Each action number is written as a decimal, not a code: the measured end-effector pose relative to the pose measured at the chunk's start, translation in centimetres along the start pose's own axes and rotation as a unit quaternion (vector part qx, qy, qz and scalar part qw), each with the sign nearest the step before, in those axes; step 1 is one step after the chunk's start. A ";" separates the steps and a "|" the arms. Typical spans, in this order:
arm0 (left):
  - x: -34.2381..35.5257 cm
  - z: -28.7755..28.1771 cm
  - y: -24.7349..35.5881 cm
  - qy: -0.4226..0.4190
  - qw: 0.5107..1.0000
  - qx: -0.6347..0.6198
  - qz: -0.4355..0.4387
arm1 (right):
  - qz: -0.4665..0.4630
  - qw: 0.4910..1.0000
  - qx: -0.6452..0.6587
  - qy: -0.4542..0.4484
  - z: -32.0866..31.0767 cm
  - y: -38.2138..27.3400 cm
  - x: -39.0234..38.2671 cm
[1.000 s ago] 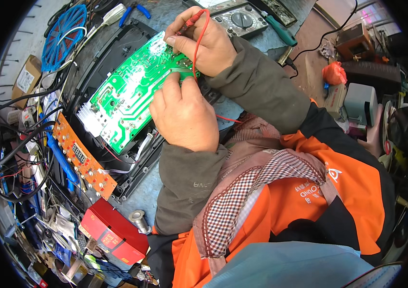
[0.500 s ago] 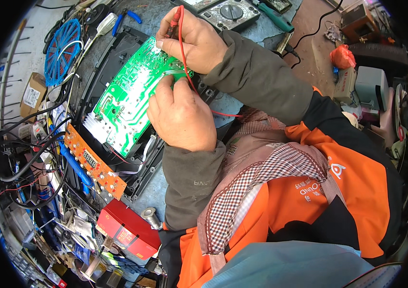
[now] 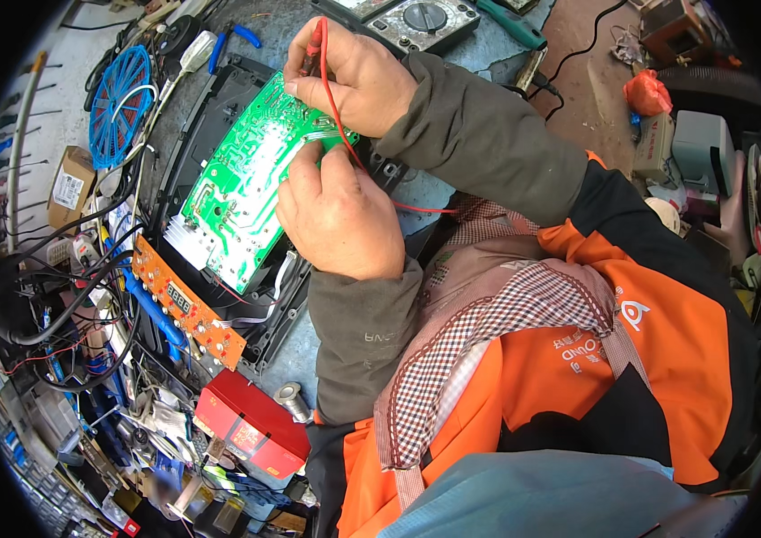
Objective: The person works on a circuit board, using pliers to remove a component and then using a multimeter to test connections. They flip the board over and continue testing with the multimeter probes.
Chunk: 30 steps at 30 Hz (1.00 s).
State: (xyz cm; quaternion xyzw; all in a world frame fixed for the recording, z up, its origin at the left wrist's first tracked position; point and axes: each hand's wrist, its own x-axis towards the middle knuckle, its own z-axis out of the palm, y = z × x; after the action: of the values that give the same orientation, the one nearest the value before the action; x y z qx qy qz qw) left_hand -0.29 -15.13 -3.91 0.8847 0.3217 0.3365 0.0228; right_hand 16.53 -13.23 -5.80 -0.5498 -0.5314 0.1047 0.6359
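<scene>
A green circuit board (image 3: 242, 179), solder side up, lies tilted across a black plastic housing (image 3: 197, 134). My right hand (image 3: 358, 81) is closed around a red test probe (image 3: 311, 58), fingertips over the board's far end. From the probe a red lead (image 3: 334, 100) loops down past both hands. At the board's near edge rests my left hand (image 3: 340, 215), its fingers bent together against it; whatever they pinch is hidden. Beside the housing lies an orange board (image 3: 188, 305) with a small digit display, and a pale cable (image 3: 282, 280) runs near it.
A multimeter (image 3: 425, 18) and a green-handled tool (image 3: 510, 22) lie at the far side. To the left are a blue round grille (image 3: 121, 108) and tangled black cables (image 3: 67, 309). A red box (image 3: 250, 421) and a solder spool (image 3: 291, 399) stand nearer me.
The whole view has shifted slightly. Both hands keep nearly the same places on the board, and the probe remains in my right hand.
</scene>
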 end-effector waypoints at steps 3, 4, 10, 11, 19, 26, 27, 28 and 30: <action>0.1 -0.1 0.0 -0.002 1.000 -0.004 0.001 | 0.005 1.000 0.009 0.007 0.2 0.2 0.0; 0.1 -0.1 0.0 0.000 1.000 -0.002 0.001 | 0.017 1.000 0.014 0.015 0.3 0.3 0.0; 0.1 0.0 0.0 0.005 1.000 -0.004 0.003 | 0.002 0.998 0.044 0.047 0.8 1.3 0.1; 0.1 0.0 0.0 0.006 1.000 -0.003 0.004 | 0.007 0.998 0.035 0.049 0.8 1.4 0.0; 0.0 0.2 0.0 0.005 1.000 0.001 -0.002 | 0.014 0.997 0.057 0.040 0.9 1.5 0.2; 0.0 0.2 -0.1 0.007 1.000 -0.008 -0.002 | 0.053 0.989 0.122 0.064 0.5 1.3 0.3; 0.0 0.1 -0.1 0.007 1.000 -0.006 -0.002 | 0.047 0.989 0.127 0.060 0.6 1.5 0.2; 0.1 0.1 -0.2 0.007 1.000 -0.005 -0.001 | 0.040 0.989 0.133 0.055 0.8 1.7 0.1; 0.1 0.1 -0.2 0.007 1.000 -0.006 -0.001 | 0.049 0.990 0.126 0.038 0.9 1.9 -0.1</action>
State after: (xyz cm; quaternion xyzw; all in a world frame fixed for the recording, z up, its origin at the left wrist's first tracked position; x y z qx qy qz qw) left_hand -0.31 -14.91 -4.00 0.8819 0.3208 0.3445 0.0259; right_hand 16.64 -12.07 -7.54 -0.4945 -0.4622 0.1809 0.7135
